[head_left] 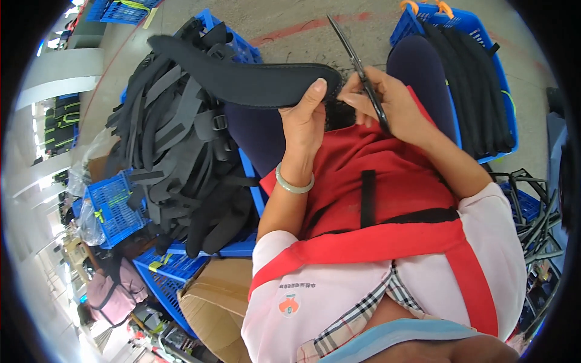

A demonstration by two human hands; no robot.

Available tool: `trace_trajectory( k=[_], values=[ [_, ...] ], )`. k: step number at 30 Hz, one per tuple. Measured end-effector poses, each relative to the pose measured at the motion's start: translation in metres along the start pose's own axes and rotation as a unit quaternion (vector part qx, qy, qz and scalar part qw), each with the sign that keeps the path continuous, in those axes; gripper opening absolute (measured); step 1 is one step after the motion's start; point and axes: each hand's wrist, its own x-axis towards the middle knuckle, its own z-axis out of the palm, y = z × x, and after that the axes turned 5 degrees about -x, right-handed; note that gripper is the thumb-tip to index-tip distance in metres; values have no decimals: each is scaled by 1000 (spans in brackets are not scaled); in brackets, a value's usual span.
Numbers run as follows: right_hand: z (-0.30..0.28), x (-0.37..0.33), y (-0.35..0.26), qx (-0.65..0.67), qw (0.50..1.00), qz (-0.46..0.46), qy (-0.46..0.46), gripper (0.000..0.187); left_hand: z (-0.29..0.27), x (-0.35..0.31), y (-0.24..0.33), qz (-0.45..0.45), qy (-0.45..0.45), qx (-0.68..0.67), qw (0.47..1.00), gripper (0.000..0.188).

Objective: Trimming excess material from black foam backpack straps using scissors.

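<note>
In our left hand (pixel 305 118), the grip is closed on a black, curved, padded strap (pixel 260 85) with pale stitching — thumb on top — above our left thigh (pixel 255 130). Our right hand (pixel 390 100) curls its grip around a slender, dark metal tool (pixel 357 60) (scissor-like, tip pointing away from us), fingertips just beside the strap's rounded end.

A factory workshop is indicated by a blue crate (pixel 245 48) heaped with black straps (pixel 172 133) at left and a red-lined concrete floor (pixel 275 15) at top.
</note>
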Motion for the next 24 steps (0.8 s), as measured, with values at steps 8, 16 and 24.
trace_trajectory(
  k=[8, 16, 24],
  values=[
    [-10, -13, 21, -235, 972, -10, -26, 51, -19, 0, 17, -2, 47, -5, 999, 21],
    [-12, -9, 16, -277, 959, 13, -63, 53, -15, -7, 15, -16, 44, 24, 999, 18],
    [-23, -6, 29, -254, 960, 11, -114, 50, -26, -10, 15, -35, 20, 3, 999, 23]
  ],
)
